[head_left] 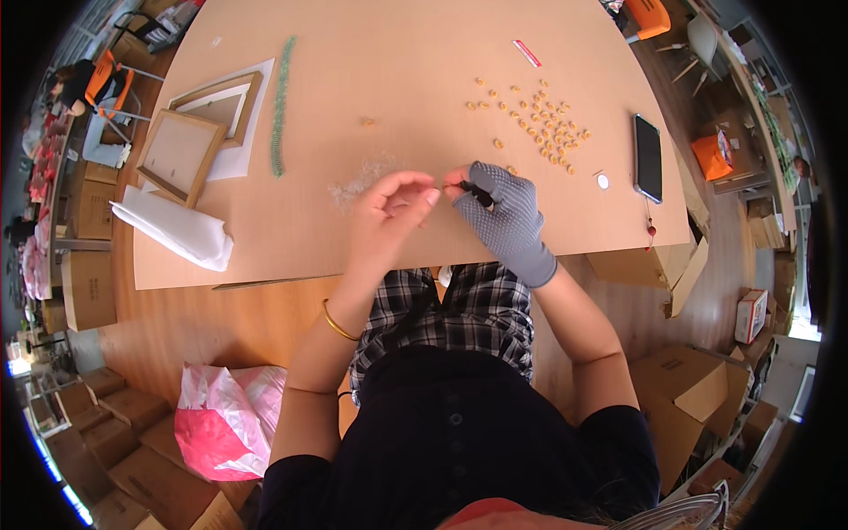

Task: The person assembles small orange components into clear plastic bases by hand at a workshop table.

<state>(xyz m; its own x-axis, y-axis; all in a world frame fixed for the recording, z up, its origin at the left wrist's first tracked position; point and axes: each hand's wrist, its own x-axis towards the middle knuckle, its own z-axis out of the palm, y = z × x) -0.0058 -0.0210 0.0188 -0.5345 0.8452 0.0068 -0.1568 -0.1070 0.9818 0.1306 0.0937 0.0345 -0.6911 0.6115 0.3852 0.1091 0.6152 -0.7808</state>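
Note:
My bare left hand is raised over the table's near edge, thumb and index fingertips pinched close together. Facing it, my right hand wears a grey dotted glove with its fingertips bare. Its thumb and finger are pressed together, and a small dark thing shows in its palm; its kind is unclear. Whatever the fingertips hold is too small to make out. Just beyond my left hand lies a loose tangle of clear thread. Several small yellow beads are scattered beyond my right hand, and one yellow piece lies apart.
On the table at left are a green strand, wooden frames and folded white sheets. A phone and a red-white strip lie right. Cardboard boxes and a pink-white bag stand on the floor.

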